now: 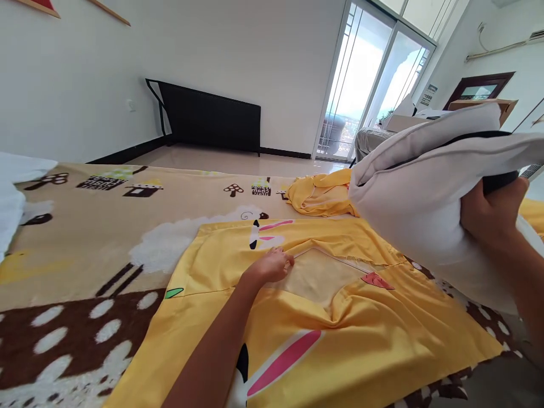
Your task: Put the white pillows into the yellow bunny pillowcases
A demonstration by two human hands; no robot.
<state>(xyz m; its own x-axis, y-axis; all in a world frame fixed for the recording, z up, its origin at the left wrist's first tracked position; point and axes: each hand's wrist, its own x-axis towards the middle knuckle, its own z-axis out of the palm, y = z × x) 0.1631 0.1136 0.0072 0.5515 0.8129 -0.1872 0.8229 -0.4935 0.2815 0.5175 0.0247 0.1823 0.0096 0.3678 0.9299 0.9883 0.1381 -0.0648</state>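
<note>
A yellow pillowcase [357,357] with rabbit-ear prints lies spread flat, its slit-like opening gaping in the middle. My left hand [272,265] pinches the edge of that opening at its left end. Through the gap a paler inner layer shows. Up at the right, my right hand [493,212] grips a white pillow [403,209], which is folded over on itself and held above the pillowcase's right side. Something dark shows inside the fold and beside my right fingers; I cannot make out what it is.
Beneath lies a beige and brown blanket [102,226] with sheep and mushroom prints. Crumpled yellow cloth [323,195] sits beyond the pillowcase. White fabric [11,198] is at the left edge. A black panel [212,119] leans by the wall, near a glass sliding door [361,73].
</note>
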